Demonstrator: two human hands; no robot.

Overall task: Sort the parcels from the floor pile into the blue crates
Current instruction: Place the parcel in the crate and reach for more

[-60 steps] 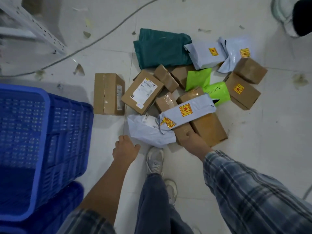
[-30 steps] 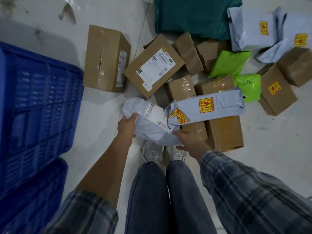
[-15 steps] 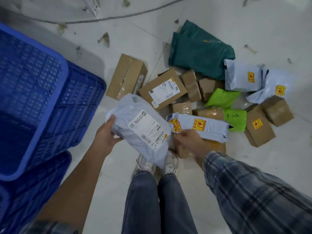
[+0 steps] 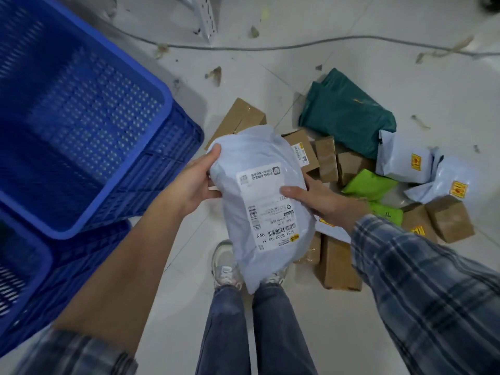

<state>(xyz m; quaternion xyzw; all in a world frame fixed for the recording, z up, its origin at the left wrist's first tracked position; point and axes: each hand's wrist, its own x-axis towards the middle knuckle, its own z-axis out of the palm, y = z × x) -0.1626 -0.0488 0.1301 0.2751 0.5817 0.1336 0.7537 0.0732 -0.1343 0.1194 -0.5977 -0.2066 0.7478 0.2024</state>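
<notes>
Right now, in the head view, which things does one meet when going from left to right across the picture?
blue crate → left hand → pale grey mailer bag → right hand → bright green bag → brown box at the far right

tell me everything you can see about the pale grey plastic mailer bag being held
The pale grey plastic mailer bag looks soft, bulging and crinkled, with a white printed shipping label bearing barcodes facing up. It is held above the floor, long axis running away from the person. The left hand grips its left edge; the right hand grips its right side.
</notes>
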